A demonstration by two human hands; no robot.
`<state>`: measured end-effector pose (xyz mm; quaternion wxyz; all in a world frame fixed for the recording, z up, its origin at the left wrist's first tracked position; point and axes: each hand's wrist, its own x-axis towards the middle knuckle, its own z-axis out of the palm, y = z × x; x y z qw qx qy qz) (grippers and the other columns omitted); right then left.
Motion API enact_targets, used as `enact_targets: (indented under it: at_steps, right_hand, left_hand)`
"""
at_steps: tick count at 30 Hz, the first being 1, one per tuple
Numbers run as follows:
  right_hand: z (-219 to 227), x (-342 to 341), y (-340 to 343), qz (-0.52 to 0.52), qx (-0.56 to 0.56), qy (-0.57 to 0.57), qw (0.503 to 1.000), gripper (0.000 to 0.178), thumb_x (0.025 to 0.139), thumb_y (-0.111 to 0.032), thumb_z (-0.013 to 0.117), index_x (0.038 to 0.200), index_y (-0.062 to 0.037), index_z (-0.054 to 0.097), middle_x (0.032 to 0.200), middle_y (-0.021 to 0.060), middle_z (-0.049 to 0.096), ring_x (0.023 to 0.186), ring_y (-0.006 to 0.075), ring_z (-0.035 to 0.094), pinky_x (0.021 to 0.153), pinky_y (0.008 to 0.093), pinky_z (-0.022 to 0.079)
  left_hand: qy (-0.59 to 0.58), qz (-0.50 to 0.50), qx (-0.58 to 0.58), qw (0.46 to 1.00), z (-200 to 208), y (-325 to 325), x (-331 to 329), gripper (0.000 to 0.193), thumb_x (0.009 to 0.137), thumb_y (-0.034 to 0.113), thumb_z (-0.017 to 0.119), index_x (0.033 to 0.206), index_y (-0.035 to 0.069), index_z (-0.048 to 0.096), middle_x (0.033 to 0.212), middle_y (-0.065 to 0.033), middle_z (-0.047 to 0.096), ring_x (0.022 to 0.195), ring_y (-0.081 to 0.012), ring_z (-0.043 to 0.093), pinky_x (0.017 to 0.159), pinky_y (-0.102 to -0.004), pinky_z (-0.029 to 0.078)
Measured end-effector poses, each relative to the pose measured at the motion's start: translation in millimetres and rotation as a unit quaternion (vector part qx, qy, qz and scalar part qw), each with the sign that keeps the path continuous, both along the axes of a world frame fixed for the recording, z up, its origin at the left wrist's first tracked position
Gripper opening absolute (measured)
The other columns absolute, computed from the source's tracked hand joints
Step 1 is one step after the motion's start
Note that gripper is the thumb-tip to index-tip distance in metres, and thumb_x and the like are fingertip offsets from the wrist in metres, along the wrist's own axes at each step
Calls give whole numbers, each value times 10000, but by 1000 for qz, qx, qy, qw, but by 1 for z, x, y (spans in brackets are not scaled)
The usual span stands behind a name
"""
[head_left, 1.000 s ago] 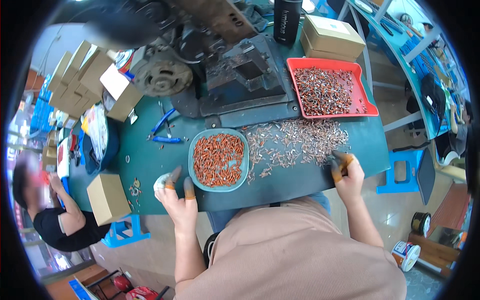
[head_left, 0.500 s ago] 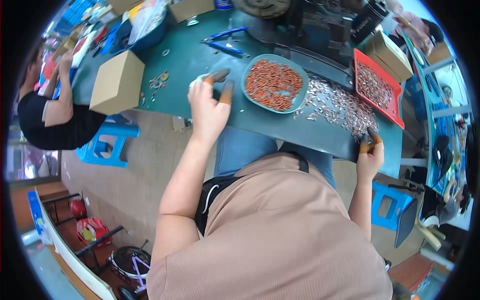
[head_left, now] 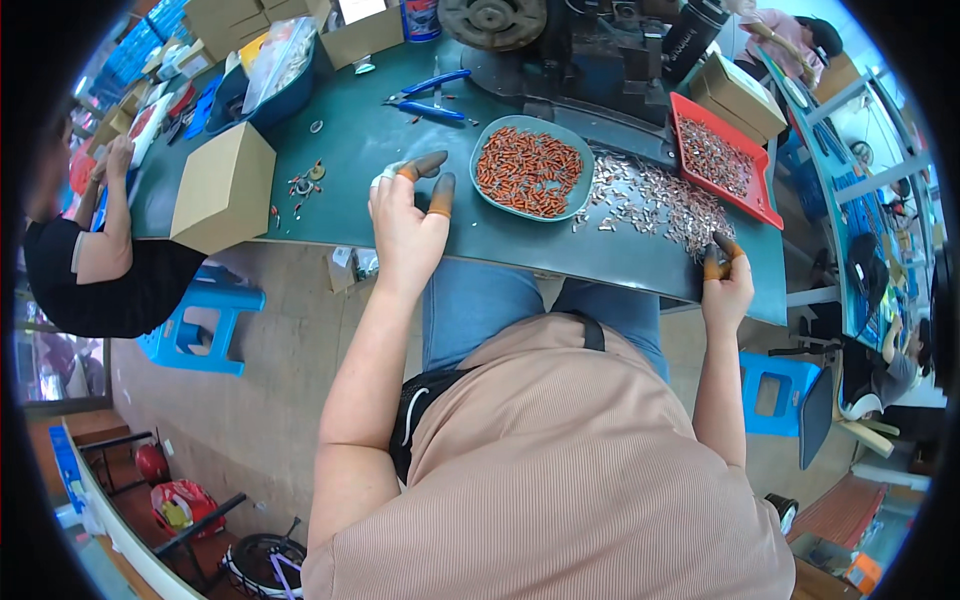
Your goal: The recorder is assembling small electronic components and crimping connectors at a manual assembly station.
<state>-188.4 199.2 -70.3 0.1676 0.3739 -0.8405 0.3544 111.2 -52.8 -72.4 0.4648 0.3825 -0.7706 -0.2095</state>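
Note:
My left hand [head_left: 408, 222] hovers over the table's front part, left of a pale green bowl [head_left: 527, 217] holding many small orange-brown pieces [head_left: 528, 170]. Its thumb and forefinger, in brown finger cots with dark tips, are apart with nothing between them. At the near right end of a spread of small shiny metal-coloured pieces [head_left: 660, 205] is my right hand [head_left: 728, 285]. Its thumb and forefinger, also in finger cots, bend close together at the edge of the pieces. Whether a piece is between them is too small to see.
A red tray [head_left: 760, 200] of similar small pieces lies behind the spread, beside a dark machine [head_left: 600, 70]. Blue-handled pliers [head_left: 432, 108] rest behind the bowl. A cardboard box [head_left: 225, 188] stands at the table's left edge. Another person [head_left: 90, 250] sits at far left.
The whole view has shifted slightly, with the table items lying further left in the picture. Both hands keep about the same places relative to the bowl and the loose pieces.

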Motion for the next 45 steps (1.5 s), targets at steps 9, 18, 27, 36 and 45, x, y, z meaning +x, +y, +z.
enact_targets:
  at_steps: [9,18,27,36,45]
  right_hand:
    - [0,-1,0,1,-17,6,1000,275,837,-58,678,1112,-46,663,746,9,558,597,83,424,554,238,387]
    - [3,0,1,13,-22,20,999,289,814,-20,672,1102,-31,659,762,38,550,573,99,424,535,252,374]
    - [5,-1,1,50,-93,-48,993,246,856,-32,655,1102,-23,655,765,-18,563,599,47,417,543,215,362]
    - [31,23,-32,157,-80,-210,962,225,860,-15,654,1084,-24,646,818,-14,614,647,44,526,577,195,408]
    - [69,42,-109,283,-48,-544,788,182,906,-54,614,1084,-16,632,841,13,639,682,55,574,610,212,458]
  left_hand:
    - [-6,-8,10,1000,2,1,-1,250,842,150,657,1087,103,651,1060,-122,606,1046,-315,511,953,-401,355]
    - [-28,-4,-28,999,5,4,-1,248,836,126,649,1079,77,648,1042,-96,624,1018,-300,529,931,-394,375]
    - [-220,-82,-74,969,51,18,-47,255,745,195,748,967,91,680,955,-98,598,1012,-286,509,941,-454,303]
    - [-279,-105,-86,951,54,-1,-85,162,734,169,751,858,76,704,866,-82,608,946,-268,533,940,-446,301]
    - [-89,-132,99,982,65,-2,-73,144,726,131,769,859,122,714,869,-26,612,909,-201,539,914,-383,318]
